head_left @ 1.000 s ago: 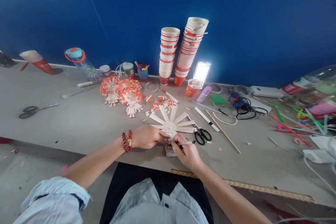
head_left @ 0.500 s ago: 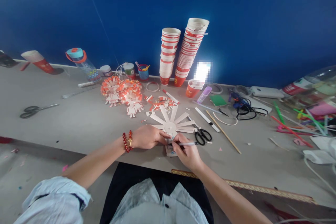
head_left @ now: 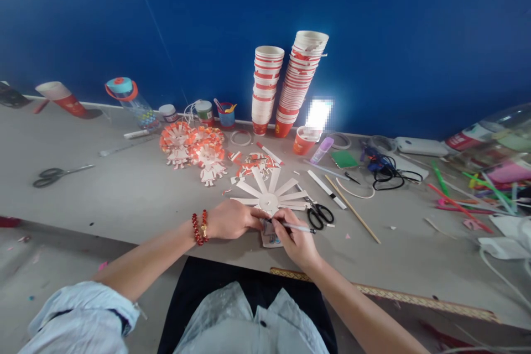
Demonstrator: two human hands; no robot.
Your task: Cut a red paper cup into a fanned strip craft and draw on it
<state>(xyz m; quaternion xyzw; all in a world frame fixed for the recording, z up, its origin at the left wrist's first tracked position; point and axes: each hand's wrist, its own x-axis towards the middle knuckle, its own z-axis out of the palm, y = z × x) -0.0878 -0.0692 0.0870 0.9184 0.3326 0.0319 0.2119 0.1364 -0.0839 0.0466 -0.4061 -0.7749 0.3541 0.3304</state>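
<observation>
A paper cup cut into strips (head_left: 269, 201) lies flattened on the table, its white strips fanned out around the round base. Its near part is a wider flap (head_left: 271, 240) with faint drawn lines. My left hand (head_left: 232, 218), wearing red beads at the wrist, holds this flap down with its fingertips at the left edge. In my right hand (head_left: 297, 240) is a slim pen (head_left: 299, 227), pinched like a writing tool, its tip on the flap by the left fingers. Fingers partly hide the drawing. Black-handled scissors (head_left: 319, 215) lie just right of the strips.
Several finished paper figures with orange frills (head_left: 193, 146) lie at left, beside red and white scraps (head_left: 255, 164). Two tall paper cup stacks (head_left: 267, 88) stand by the blue wall. A wooden stick (head_left: 352, 210), purple glue stick (head_left: 322, 150) and grey scissors (head_left: 58, 174) also lie about.
The pen and my right fingers have shifted slightly up the flap, and the pen's back end has tipped a little lower. My left hand stays on the flap.
</observation>
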